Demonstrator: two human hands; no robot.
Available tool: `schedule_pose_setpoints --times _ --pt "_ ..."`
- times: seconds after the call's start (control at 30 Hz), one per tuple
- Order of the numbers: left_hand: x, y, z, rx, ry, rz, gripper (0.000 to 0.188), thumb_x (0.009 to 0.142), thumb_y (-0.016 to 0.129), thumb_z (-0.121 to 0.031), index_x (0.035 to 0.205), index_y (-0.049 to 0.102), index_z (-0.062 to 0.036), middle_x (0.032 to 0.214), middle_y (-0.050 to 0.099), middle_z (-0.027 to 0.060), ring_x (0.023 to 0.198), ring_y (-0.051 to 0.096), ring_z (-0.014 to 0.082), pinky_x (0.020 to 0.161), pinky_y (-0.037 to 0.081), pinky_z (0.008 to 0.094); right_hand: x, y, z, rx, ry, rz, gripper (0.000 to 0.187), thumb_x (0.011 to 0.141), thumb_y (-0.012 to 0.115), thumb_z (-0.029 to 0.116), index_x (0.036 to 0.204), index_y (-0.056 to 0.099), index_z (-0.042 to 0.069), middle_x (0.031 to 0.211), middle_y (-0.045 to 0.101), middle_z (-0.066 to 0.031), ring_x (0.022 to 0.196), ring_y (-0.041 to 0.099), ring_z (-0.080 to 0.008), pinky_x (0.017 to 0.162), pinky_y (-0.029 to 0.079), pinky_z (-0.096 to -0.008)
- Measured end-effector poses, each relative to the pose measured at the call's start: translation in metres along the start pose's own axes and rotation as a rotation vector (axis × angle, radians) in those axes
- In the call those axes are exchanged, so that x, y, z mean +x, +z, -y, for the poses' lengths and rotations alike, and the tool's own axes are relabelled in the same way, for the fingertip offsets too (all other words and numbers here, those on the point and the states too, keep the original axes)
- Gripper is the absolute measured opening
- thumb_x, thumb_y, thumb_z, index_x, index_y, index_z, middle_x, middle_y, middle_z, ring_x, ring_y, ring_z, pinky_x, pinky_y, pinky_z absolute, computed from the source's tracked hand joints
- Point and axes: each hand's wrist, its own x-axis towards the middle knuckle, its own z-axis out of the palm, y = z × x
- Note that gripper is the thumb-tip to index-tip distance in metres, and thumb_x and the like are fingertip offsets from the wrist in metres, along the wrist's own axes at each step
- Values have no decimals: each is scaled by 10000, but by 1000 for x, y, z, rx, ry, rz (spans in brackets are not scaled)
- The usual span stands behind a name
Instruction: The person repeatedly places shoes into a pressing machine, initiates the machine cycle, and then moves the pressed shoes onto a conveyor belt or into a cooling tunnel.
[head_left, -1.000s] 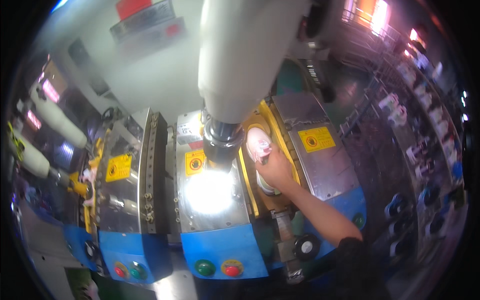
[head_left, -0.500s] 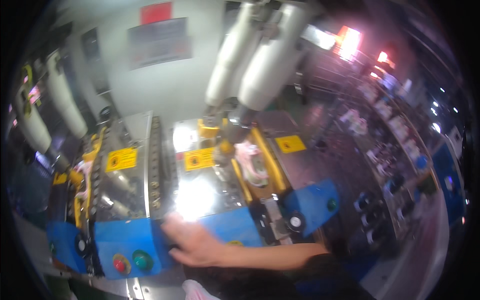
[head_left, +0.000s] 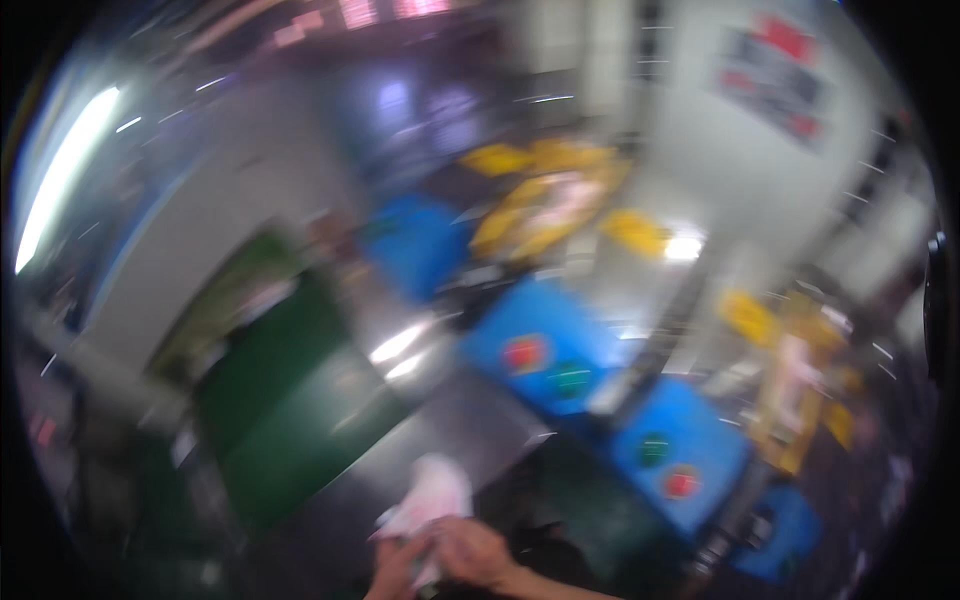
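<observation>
Low in the head view, both my hands are at a pale pink and white shoe upper (head_left: 432, 495), which is blurred by motion. My left hand (head_left: 398, 565) grips its near left part, with the fingers closed around it. Pressed against its right side is my right hand (head_left: 475, 552), fingers bent and closed on the edge. The upper's toe end points away from me. My fingertips are partly hidden behind it.
A dark metal table (head_left: 460, 420) lies beyond my hands, beside a green surface (head_left: 300, 400). To the right stand machines with blue front panels (head_left: 545, 345), red and green buttons and yellow clamps (head_left: 545, 205). Pinkish pieces sit in the clamps. A white cabinet wall (head_left: 740, 190) rises behind.
My view has swung left, so the machines now lie to the right. My right hand has left the blue panel and come to the shoe upper, where my left hand now shows.
</observation>
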Motion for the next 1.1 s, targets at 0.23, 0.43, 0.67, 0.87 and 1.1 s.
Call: schedule_pose_setpoints --times 0.23,0.43,0.67,0.87,1.1 --pt "138 -96 135 766 656 -286 801 699 764 -184 1317 297 21 1238 458 200 1132 491 306 963 409 405 -10 24 27 92 167 248 137 857 602 85 966 666 32 804 658 -122 623 619 -189 590 495 -300" --pt "210 -62 121 253 263 217 1068 605 847 -419 1361 273 71 1316 422 250 1229 429 336 1024 367 417 26 10 -36 -130 675 35 202 894 573 117 1005 646 -36 890 686 -113 824 635 -149 746 496 -264" --pt "279 -221 41 872 877 -250 555 757 664 -167 1219 442 48 1231 486 245 1117 456 430 952 377 487 152 167 -59 -50 520 391 362 835 667 184 1141 574 14 1095 634 -149 993 634 -253 821 520 -344" --pt "333 -380 49 1028 686 -581 533 791 578 -144 1243 407 79 1341 403 282 1261 344 444 1055 210 564 356 348 -190 -463 -410 1035 804 790 698 377 1383 313 -7 1387 367 -262 1272 405 -366 1061 352 -410" --pt "337 -399 -11 1045 839 -521 390 763 591 -100 1129 533 22 1301 490 192 1219 459 350 1025 304 525 587 434 -230 -1507 -284 886 714 700 751 455 1275 522 98 1236 561 -164 1147 531 -323 990 398 -401"
